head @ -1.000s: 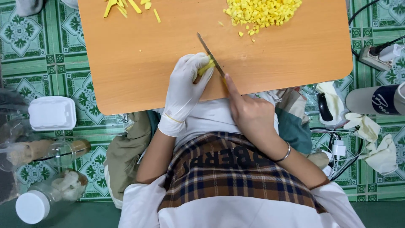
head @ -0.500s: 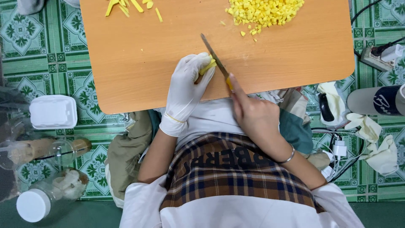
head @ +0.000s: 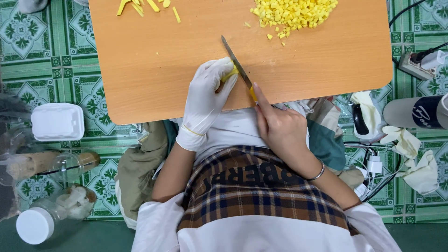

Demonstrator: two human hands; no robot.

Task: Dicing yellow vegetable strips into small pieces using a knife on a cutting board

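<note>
- Knife [head: 236, 61] has barely shifted since a moment ago, blade still angled over the yellow piece [head: 230, 73].
- Right hand [head: 278, 126], bare, grip closed round the knife handle.
- Left hand [head: 205, 95], gloved, fingers curled, pinning that piece mid-frame on the wooden surface [head: 154, 70].
- Diced yellow pile [head: 291, 11] sits top right, strips [head: 144, 5] top left.
</note>
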